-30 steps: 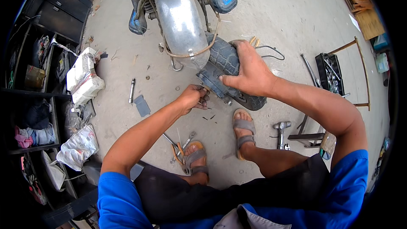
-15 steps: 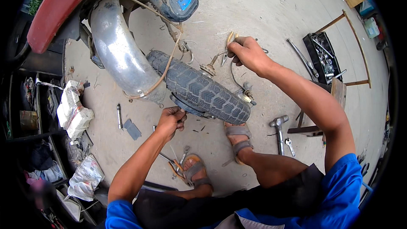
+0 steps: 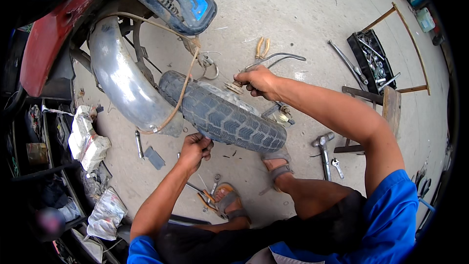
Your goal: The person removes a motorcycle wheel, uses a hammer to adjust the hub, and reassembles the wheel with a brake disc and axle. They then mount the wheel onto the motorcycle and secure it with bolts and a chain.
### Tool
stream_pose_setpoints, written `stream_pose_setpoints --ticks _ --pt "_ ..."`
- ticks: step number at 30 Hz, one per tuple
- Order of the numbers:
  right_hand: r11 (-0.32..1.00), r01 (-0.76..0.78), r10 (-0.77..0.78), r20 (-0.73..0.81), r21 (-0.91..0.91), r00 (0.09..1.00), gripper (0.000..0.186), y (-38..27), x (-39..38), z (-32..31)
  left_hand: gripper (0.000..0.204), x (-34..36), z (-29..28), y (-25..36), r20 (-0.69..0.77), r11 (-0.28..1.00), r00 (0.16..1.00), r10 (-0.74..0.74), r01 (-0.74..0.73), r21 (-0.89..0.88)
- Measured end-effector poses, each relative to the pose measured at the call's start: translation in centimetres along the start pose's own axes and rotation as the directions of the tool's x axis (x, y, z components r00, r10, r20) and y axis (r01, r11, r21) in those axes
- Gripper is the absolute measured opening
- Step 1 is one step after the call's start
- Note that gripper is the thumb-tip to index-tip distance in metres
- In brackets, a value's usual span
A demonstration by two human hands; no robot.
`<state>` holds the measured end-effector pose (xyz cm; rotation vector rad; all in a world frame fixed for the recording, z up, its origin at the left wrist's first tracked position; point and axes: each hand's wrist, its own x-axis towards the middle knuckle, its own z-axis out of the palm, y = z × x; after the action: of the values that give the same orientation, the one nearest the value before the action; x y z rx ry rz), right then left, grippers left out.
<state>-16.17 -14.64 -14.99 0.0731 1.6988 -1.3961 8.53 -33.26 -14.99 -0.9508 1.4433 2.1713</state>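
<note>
A black treaded motorcycle tyre sits under a curved chrome mudguard at the rear of a motorcycle. My left hand is closed on the near side of the wheel, at its lower edge. My right hand is on the far side, pinching a small ridged metal part at the wheel's hub. A tan cord loops over the tyre and mudguard. My two sandalled feet rest just below the wheel.
Loose tools lie on the concrete: a hammer, a wrench, orange-handled pliers, a socket. A black tray of tools and a wooden frame stand at right. Rags and shelves are at left.
The view has tilted up toward the motorcycle. My right hand came off the top of the tyre to its far side and now pinches a small part. My left hand stays at the near edge.
</note>
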Motion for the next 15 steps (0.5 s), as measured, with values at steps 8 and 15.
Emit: stream_pose_setpoints --ticks 8,15 --pt "0.982 0.078 -0.034 0.242 -0.173 0.970 0.022 0.5 0.5 -2.9 0.019 0.2 0.0 -0.1 0.015 1.000 1.000 0.000 0.000 0.004" --pt "0.996 0.085 -0.073 0.299 -0.029 0.951 0.027 1.8 1.8 -3.6 0.019 0.4 -0.3 -0.5 0.028 1.000 1.000 0.013 -0.013 -0.013"
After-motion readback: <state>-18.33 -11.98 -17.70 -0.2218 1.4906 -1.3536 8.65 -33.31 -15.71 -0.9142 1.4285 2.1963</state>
